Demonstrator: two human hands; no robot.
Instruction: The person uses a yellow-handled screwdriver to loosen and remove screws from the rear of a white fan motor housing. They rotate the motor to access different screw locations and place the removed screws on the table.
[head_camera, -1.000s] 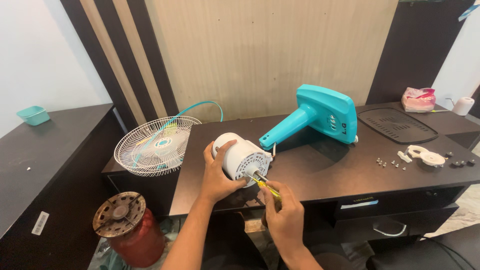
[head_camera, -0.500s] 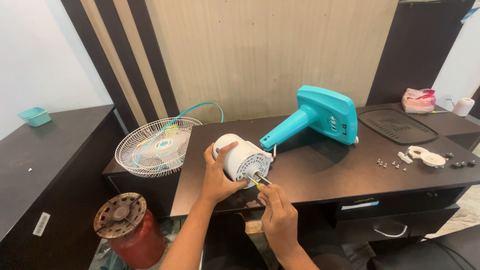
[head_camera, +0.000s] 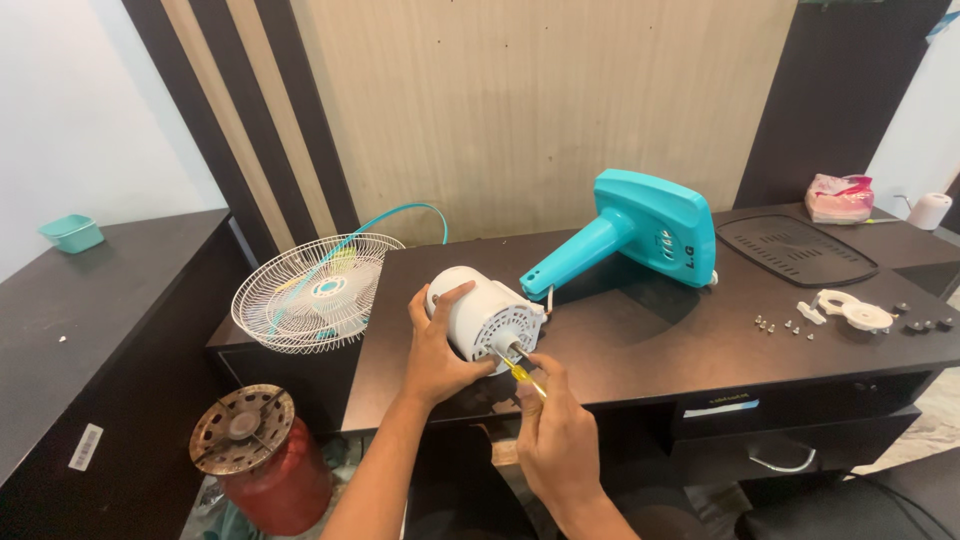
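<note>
A white fan motor housing (head_camera: 487, 315) lies on its side on the dark desk (head_camera: 640, 340), still joined to the teal fan stand (head_camera: 640, 235) behind it. My left hand (head_camera: 438, 345) grips the housing from the left and steadies it. My right hand (head_camera: 558, 435) holds a yellow-handled screwdriver (head_camera: 522, 374), its tip against the vented face of the motor near the shaft.
A white wire fan guard (head_camera: 315, 290) leans at the desk's left end. Loose screws (head_camera: 780, 325), white plastic parts (head_camera: 850, 310) and a black grille (head_camera: 795, 248) lie to the right. A red gas cylinder (head_camera: 262, 460) stands on the floor. A teal box (head_camera: 72, 232) sits far left.
My right hand has shifted slightly up and left, keeping the screwdriver at the motor face. My left hand stays on the housing.
</note>
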